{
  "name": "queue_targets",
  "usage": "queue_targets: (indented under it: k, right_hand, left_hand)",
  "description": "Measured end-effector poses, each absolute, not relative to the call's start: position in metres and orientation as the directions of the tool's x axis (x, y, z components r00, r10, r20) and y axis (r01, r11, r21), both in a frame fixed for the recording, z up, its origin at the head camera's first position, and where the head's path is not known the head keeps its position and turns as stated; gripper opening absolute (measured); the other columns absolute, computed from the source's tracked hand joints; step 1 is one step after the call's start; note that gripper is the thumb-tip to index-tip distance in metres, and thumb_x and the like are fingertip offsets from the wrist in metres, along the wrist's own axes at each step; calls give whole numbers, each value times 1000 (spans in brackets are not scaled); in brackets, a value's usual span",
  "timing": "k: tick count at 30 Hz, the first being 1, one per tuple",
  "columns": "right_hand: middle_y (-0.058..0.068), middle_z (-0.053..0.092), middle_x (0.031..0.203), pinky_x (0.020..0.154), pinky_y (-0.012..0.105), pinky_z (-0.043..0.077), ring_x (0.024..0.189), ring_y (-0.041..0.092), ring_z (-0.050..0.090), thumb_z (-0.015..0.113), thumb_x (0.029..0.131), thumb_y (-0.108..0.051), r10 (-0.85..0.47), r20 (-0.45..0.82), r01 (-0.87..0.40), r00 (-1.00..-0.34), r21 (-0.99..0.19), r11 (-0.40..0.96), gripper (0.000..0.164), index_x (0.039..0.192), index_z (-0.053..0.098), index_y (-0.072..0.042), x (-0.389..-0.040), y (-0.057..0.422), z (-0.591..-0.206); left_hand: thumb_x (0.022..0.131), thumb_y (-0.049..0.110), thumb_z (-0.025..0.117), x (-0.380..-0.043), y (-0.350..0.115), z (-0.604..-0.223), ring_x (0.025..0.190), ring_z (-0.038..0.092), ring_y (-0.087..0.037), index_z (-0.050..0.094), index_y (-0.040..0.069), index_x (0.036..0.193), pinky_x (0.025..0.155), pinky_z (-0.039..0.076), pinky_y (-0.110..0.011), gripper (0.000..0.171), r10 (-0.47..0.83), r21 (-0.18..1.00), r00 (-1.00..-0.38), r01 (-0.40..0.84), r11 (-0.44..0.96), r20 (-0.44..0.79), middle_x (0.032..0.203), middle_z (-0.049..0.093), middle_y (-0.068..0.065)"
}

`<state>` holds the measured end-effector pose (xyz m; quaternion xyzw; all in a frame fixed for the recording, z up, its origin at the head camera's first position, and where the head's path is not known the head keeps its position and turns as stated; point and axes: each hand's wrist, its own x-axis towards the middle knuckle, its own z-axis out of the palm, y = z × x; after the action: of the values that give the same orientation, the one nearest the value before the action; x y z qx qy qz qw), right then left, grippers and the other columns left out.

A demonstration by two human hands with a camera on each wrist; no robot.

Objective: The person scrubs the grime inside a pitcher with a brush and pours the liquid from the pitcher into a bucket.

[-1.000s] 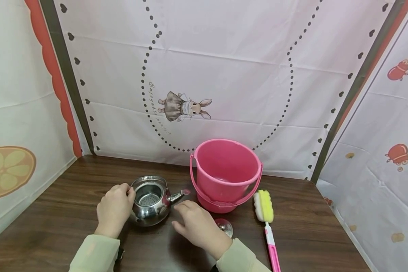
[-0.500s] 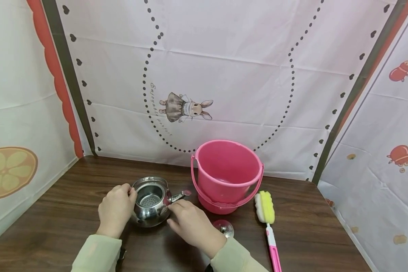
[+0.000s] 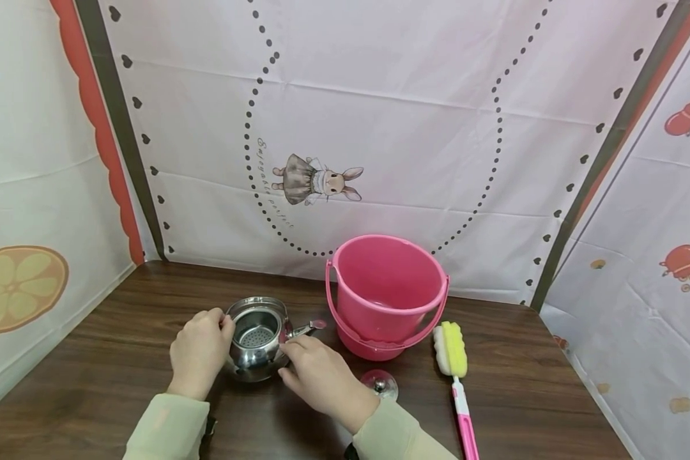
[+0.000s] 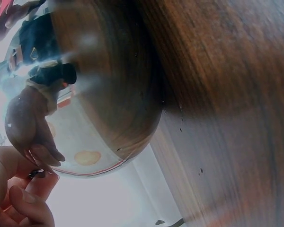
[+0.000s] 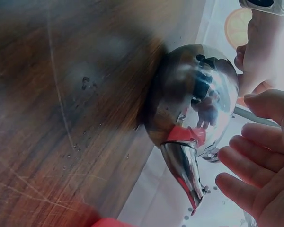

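Observation:
A shiny steel teapot (image 3: 253, 369) stands upright on the table, uncovered, with a perforated strainer (image 3: 257, 337) inside its mouth. Its spout (image 5: 182, 163) points right. At the teapot's left edge, my left hand (image 3: 202, 348) pinches it with curled thumb and fingers; the left wrist view shows a small dark fitting between the fingertips (image 4: 37, 182). My right hand (image 3: 322, 377) is at the right side, by the spout base, with loosely extended fingers (image 5: 246, 165) close to the rim. A small round lid (image 3: 379, 382) with a knob lies behind the right wrist, partly hidden.
Behind and right of the teapot stands a pink bucket (image 3: 362, 335), its handle hanging at the front. Further right lies a yellow-and-white sponge brush (image 3: 452, 350) with a pink handle. Patterned cloth (image 3: 425, 147) surrounds the brown wooden table (image 3: 529, 383).
My right hand has come left, from just beside the teapot to its side below the spout. The left hand keeps its place at the left edge, and the teapot stands where it was.

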<state>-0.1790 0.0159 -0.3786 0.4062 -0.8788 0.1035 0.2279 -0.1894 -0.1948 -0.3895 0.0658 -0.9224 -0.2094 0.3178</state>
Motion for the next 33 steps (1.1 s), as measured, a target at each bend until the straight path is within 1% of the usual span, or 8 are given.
queue_targets:
  k: [3,10,15,24,28,33]
  right_hand:
    - [-2,67,106,84,19,49,98,9,63,69,84,-26,-673,477,-765,-565,4,644,30,109,67,-11,-179,13,-377]
    - [-3,66,109,87,20,48,102,10,61,68,85,-29,-695,445,-766,-565,32,643,32,111,66,-11,-179,8,-375]
    - [-2,65,112,90,21,47,105,10,61,68,85,-29,-707,444,-771,-551,54,635,34,113,66,-11,-180,5,-375]
    - [1,65,116,92,22,47,109,11,61,68,85,-29,-731,435,-783,-526,90,616,34,114,66,-10,-182,-2,-373]
    - [4,64,120,94,23,47,112,13,61,68,85,-28,-746,438,-793,-502,111,599,35,115,66,-10,-183,-5,-374]
    - [3,63,123,98,24,45,114,13,60,67,86,-29,-759,421,-794,-497,132,594,36,117,65,-10,-184,-9,-372]
  left_hand:
    - [86,11,57,-189,-195,-389,46,51,-30,63,0,75,40,37,-43,17,-256,431,-789,12,902,559,64,56,-14]
    - [87,11,55,-189,-195,-389,44,43,-24,59,3,69,38,32,-38,20,-263,442,-797,6,897,544,61,52,-10]
    - [87,11,55,-189,-195,-388,44,44,-24,60,2,71,38,33,-38,19,-263,443,-796,7,897,545,62,53,-11]
    - [86,11,56,-190,-195,-390,45,50,-28,61,1,73,39,36,-42,18,-260,433,-793,5,901,551,63,55,-13]
    - [87,12,57,-191,-195,-390,44,49,-26,63,0,75,38,36,-40,18,-260,429,-793,2,903,551,63,55,-13]
    - [87,11,57,-190,-195,-390,43,47,-25,63,0,75,38,35,-38,17,-258,427,-791,5,904,555,62,54,-12]
